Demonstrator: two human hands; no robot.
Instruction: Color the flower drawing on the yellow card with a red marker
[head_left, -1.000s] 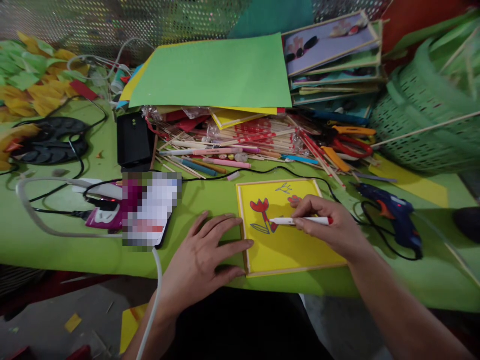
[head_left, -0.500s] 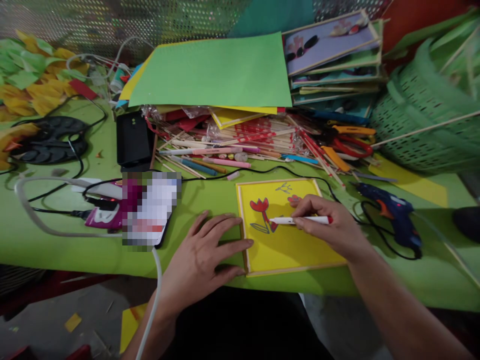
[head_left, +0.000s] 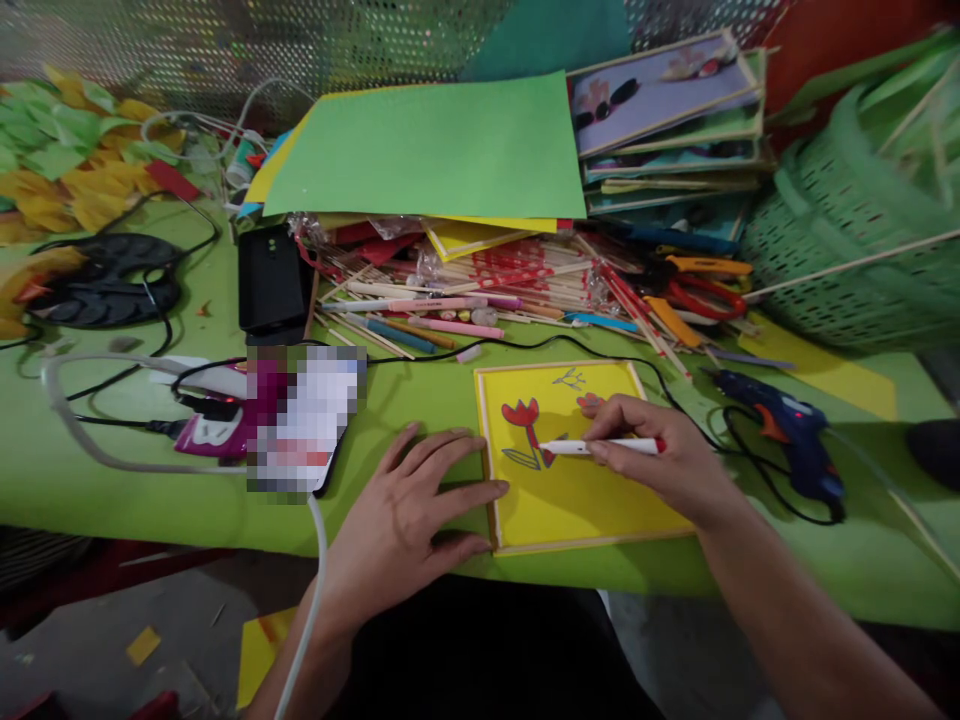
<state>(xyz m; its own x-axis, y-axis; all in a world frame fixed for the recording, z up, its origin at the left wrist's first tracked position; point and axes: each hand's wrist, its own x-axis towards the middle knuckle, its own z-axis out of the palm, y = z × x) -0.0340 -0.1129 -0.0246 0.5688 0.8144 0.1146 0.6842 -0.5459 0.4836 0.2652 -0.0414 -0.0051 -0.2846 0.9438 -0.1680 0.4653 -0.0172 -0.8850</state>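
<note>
A yellow sheet framed with thin wooden sticks [head_left: 592, 515] lies on the green table in front of me. Drawn on it is a red tulip [head_left: 520, 412] with outlined leaves, a small grey twig shape above, and a red flower partly behind my fingers. My right hand [head_left: 660, 450] grips a white marker [head_left: 570, 447] with a red end; its tip is at the tulip's stem. My left hand [head_left: 420, 495] lies flat with fingers spread, its fingertips on the frame's left edge.
A glue gun [head_left: 787, 430] lies at right, near a green basket [head_left: 832, 230]. Behind are scissors [head_left: 705, 295], skewer sticks, pens and green paper [head_left: 427, 150]. On the left are a phone [head_left: 322, 410], a purple power strip [head_left: 217, 430] with cables, and a black palette [head_left: 112, 280].
The view has shifted very slightly. The marker's tip stays by the tulip's stem, and my left hand keeps its place on the frame.
</note>
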